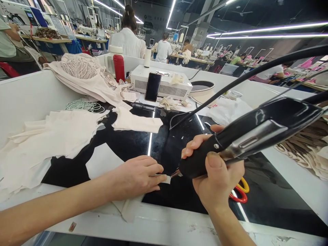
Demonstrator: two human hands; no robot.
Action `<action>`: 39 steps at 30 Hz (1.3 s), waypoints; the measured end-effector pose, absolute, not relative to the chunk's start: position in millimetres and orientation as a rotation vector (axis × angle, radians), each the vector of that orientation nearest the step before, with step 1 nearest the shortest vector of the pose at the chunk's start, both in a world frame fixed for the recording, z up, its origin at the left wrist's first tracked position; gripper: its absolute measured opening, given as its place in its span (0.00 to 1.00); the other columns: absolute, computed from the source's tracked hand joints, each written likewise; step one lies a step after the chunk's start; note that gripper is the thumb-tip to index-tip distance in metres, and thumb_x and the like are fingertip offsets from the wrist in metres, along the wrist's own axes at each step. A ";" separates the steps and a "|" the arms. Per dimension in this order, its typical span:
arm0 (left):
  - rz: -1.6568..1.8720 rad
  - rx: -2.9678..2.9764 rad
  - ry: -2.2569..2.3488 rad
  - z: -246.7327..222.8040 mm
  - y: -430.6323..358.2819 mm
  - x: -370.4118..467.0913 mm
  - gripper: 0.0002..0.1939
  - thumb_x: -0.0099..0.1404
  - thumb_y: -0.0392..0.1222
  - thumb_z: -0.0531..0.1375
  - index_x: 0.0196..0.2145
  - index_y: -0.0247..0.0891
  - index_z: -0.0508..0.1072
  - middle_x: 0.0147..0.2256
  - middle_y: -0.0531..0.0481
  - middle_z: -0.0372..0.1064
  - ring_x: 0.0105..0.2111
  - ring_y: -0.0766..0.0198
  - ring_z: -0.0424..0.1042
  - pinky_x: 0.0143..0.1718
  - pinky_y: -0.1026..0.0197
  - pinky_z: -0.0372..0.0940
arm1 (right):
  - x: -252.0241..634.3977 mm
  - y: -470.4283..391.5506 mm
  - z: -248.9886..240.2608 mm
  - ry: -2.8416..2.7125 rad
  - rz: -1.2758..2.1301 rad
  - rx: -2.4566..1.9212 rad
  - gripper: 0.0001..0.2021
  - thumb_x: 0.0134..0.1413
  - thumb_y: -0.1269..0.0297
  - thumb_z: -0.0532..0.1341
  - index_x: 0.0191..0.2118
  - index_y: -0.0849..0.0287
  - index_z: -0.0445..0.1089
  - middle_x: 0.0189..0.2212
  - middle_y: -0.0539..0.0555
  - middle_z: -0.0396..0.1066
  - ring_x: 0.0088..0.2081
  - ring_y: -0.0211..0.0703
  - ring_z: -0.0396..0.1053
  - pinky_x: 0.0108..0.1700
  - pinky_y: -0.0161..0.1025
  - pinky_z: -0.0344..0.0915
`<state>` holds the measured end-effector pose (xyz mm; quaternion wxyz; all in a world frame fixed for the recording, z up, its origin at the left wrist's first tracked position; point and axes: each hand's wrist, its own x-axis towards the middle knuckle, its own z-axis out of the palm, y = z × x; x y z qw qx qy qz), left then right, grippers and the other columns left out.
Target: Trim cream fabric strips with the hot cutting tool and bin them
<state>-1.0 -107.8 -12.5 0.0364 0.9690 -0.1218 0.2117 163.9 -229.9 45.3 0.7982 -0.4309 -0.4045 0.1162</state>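
My right hand [216, 171] is wrapped round a black handheld tool [251, 133] with a metal lever and a cable. The tool's narrow metal tip points down-left, close to a small pale strip [167, 179]. My left hand [139, 176] lies over that strip, fingers together, pinching or pressing it at the black board [179, 147]. Under the left hand and forearm is a pale fabric piece [104, 160], partly hidden. Another cream fabric piece [138, 122] lies flat farther back. Scissors with red and yellow handles [240, 192] rest right of my right wrist.
Cream fabric pieces [48, 143] are piled at left, with a lace garment [79, 71] behind. A phone [153, 87] leans on a white box [174, 83] beside a red bottle [119, 66]. Brown fabric bundles [307, 147] lie right. The tool's cable arches overhead. People sit beyond.
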 end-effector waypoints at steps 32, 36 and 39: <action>0.648 3.037 -0.405 -13.9 -107.4 1.1 0.16 0.75 0.44 0.68 0.57 0.37 0.76 0.46 0.47 0.75 0.45 0.57 0.75 0.51 0.55 0.72 | 157.4 -237.2 49.6 -0.875 0.270 -0.909 0.20 0.59 0.53 0.74 0.53 0.50 0.71 0.32 0.45 0.74 0.28 0.39 0.72 0.30 0.38 0.73; 0.667 3.012 -0.420 -16.5 -105.7 1.0 0.15 0.75 0.43 0.68 0.56 0.36 0.77 0.46 0.47 0.75 0.45 0.57 0.76 0.51 0.54 0.73 | 156.2 -239.3 46.2 -0.866 0.253 -0.957 0.18 0.63 0.55 0.72 0.54 0.50 0.70 0.33 0.46 0.75 0.28 0.39 0.73 0.31 0.40 0.74; 0.780 2.965 -0.390 -16.2 -106.3 -0.9 0.11 0.77 0.39 0.66 0.54 0.35 0.77 0.46 0.46 0.76 0.46 0.58 0.77 0.53 0.55 0.73 | 156.3 -240.1 45.9 -0.873 0.253 -0.954 0.19 0.62 0.54 0.73 0.53 0.50 0.70 0.33 0.46 0.75 0.28 0.39 0.73 0.31 0.40 0.74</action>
